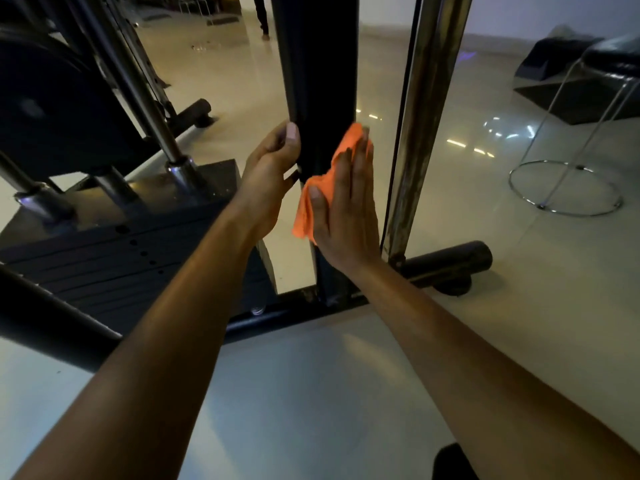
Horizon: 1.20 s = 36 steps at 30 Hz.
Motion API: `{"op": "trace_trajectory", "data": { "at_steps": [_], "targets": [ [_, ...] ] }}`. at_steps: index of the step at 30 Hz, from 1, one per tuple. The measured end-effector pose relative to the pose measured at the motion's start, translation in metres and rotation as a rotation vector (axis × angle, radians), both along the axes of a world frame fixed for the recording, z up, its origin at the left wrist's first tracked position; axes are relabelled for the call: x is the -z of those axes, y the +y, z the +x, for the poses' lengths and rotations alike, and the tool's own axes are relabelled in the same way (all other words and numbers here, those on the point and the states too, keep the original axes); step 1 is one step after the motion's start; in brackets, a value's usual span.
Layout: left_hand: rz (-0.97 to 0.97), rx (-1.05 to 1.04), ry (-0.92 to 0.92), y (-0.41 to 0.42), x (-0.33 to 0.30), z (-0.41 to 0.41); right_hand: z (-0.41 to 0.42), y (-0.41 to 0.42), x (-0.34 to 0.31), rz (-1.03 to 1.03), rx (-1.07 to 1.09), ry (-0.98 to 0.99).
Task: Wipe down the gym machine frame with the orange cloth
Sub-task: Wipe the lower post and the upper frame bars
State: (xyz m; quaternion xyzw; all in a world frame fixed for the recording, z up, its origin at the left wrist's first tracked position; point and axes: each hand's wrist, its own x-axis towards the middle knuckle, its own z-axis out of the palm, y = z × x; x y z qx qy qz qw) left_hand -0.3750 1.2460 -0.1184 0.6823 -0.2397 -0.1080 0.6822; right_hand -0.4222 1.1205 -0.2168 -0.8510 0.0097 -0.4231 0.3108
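Observation:
A black upright post [320, 81] of the gym machine frame rises in the middle of the view. My right hand [349, 209] presses the orange cloth [311, 199] flat against the post's right face, fingers straight and pointing up. My left hand [272, 178] grips the post's left edge, thumb up along the front and fingers curled behind it. The cloth bunches between my right palm and the post, and part of it hangs below my thumb.
A chrome pole [424, 126] stands just right of the post. The weight stack [114, 251] and guide rods [162, 133] are at left. A black base bar [446, 261] lies on the glossy floor. A chrome-legged stool [568, 181] stands at right. A person's legs [261, 15] show far back.

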Motion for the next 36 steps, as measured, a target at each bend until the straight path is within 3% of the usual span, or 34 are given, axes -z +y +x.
{"op": "trace_trajectory", "data": {
  "at_steps": [3, 7, 15, 18, 22, 28, 34, 36],
  "targets": [
    [0.017, 0.001, -0.011, 0.005, 0.013, 0.002, 0.004, 0.000, 0.014, -0.059, 0.035, -0.027],
    [0.044, 0.006, -0.013, 0.007, 0.029, 0.002, -0.017, -0.005, 0.094, -0.239, 0.021, 0.108],
    [0.055, 0.050, -0.008, 0.008, 0.050, 0.005, 0.002, 0.001, 0.055, -0.135, 0.032, -0.003],
    [0.042, 0.047, -0.012, 0.004, 0.064, 0.006, -0.004, -0.005, 0.091, -0.196, 0.039, 0.085],
    [0.053, 0.032, 0.031, 0.004, 0.081, 0.005, -0.021, -0.014, 0.148, -0.131, 0.006, 0.275],
    [0.067, -0.005, 0.066, 0.008, 0.109, 0.003, 0.000, 0.006, 0.102, 0.037, 0.015, 0.148],
    [0.047, 0.025, 0.127, 0.009, 0.137, 0.005, -0.028, -0.023, 0.180, -0.411, 0.030, 0.196],
    [0.055, 0.046, 0.135, 0.009, 0.145, 0.006, -0.035, -0.027, 0.190, -0.456, 0.014, 0.154]
  ]
}}
